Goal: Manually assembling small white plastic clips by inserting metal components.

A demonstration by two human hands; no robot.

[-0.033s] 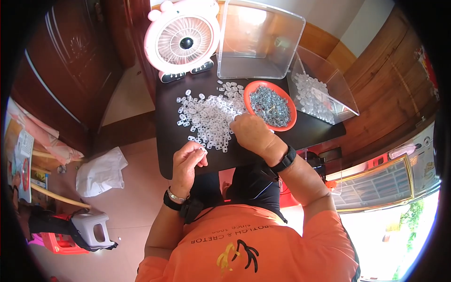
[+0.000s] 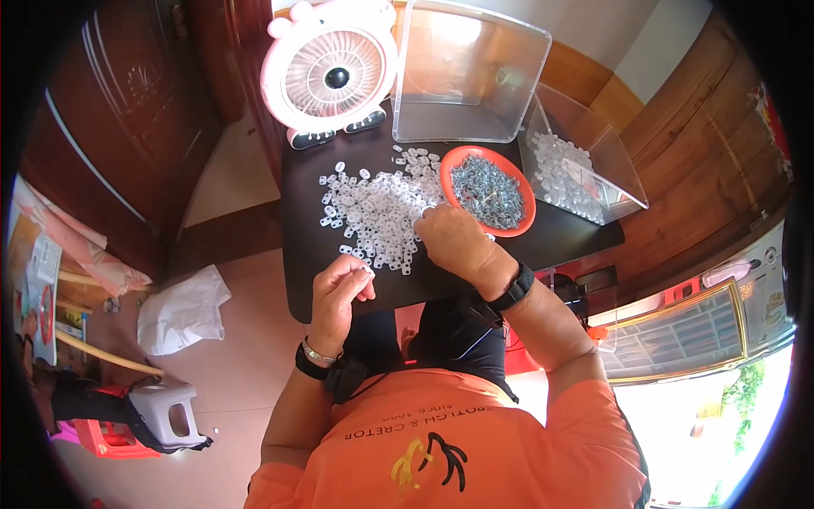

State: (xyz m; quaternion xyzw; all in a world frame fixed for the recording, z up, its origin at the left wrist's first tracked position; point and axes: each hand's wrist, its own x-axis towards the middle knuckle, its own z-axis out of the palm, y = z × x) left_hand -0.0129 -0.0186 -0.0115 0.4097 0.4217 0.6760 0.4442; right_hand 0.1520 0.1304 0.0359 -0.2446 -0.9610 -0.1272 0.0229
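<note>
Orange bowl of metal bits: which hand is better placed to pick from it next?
Probably the right hand: it rests beside the orange bowl. The left hand is farther off at the table's near edge, pinching a small white piece.

Dark table point(image 2: 560, 233) — white plastic pieces point(image 2: 377, 208), orange bowl point(image 2: 526, 225) (metal bits), pink fan point(image 2: 331, 72), clear bins point(image 2: 466, 68).

A single view from a camera worn on the person's head, looking almost straight down. The wide fisheye lens bends straight edges and leaves a black rim around the round picture. The person's orange shirt point(image 2: 458, 450) fills the bottom edge, close to the lens, with both forearms reaching up from it. The dark table point(image 2: 560, 233) sits in the upper middle, somewhat farther off, and the floor point(image 2: 229, 356) spreads out on the left. No second view is given.
</note>
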